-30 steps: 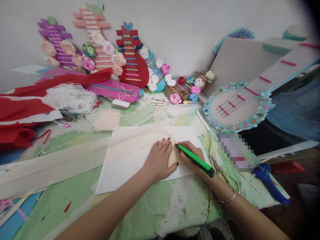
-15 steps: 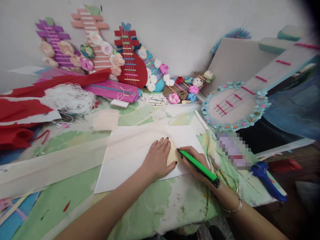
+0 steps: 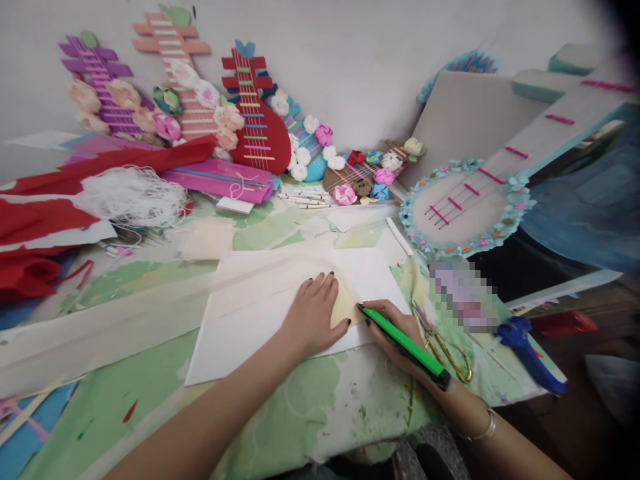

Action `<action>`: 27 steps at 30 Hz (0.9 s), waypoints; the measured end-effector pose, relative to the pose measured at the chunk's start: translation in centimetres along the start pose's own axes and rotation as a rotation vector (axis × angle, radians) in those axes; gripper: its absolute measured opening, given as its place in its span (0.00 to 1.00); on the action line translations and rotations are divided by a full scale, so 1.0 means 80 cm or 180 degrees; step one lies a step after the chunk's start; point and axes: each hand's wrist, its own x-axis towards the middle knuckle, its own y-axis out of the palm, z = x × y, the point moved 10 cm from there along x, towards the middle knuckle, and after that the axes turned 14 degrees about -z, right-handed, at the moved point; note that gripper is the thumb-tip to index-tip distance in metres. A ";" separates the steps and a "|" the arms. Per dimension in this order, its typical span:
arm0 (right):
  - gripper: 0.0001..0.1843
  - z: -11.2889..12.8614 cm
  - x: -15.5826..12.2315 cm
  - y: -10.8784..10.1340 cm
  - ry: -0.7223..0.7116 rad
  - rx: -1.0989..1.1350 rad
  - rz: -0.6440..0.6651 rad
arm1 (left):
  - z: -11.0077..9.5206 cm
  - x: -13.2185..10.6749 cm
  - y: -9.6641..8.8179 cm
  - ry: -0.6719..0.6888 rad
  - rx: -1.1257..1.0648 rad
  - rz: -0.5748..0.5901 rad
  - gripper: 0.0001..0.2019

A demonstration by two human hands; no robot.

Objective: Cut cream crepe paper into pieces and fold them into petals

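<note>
My left hand (image 3: 314, 315) lies flat, fingers stretched, on a cream-coloured cut piece (image 3: 346, 305) that rests on a white sheet of board (image 3: 250, 327). In my right hand (image 3: 397, 333) is a green utility knife (image 3: 407, 343), its front end by the right edge of the cream piece. The blade itself is too small to make out, and my right fingers are partly hidden behind the knife. Gold-handled scissors (image 3: 443, 347) lie just right of my right hand.
Decorated paper lutes, among them a red one (image 3: 263, 137), lean on the back wall. White yarn (image 3: 135, 197) lies on red material at left. A flower-edged lute (image 3: 463, 200) stands at right, above a blue glue gun (image 3: 530, 353). A green-patterned cloth (image 3: 280, 413) covers the table.
My right hand has moved slightly right and down with the knife, uncovering more of the scissors. My left hand stays pressed on the cream piece. The whole view has shifted a little.
</note>
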 end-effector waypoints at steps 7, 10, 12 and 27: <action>0.16 0.006 -0.011 -0.009 0.0053 -0.0028 0.0111 | -0.001 0.001 -0.004 0.0014 0.0011 -0.0068 0.35; 0.15 0.009 -0.017 -0.016 0.0138 -0.0070 0.0147 | -0.001 0.001 -0.003 0.0013 0.0008 -0.0029 0.35; 0.15 0.009 -0.021 -0.019 0.0124 -0.0081 0.0136 | -0.001 0.002 -0.002 0.0008 0.0010 0.0000 0.35; 0.16 0.000 -0.033 -0.021 0.0047 0.0031 0.0167 | -0.002 0.001 -0.003 0.0010 0.0019 0.0009 0.35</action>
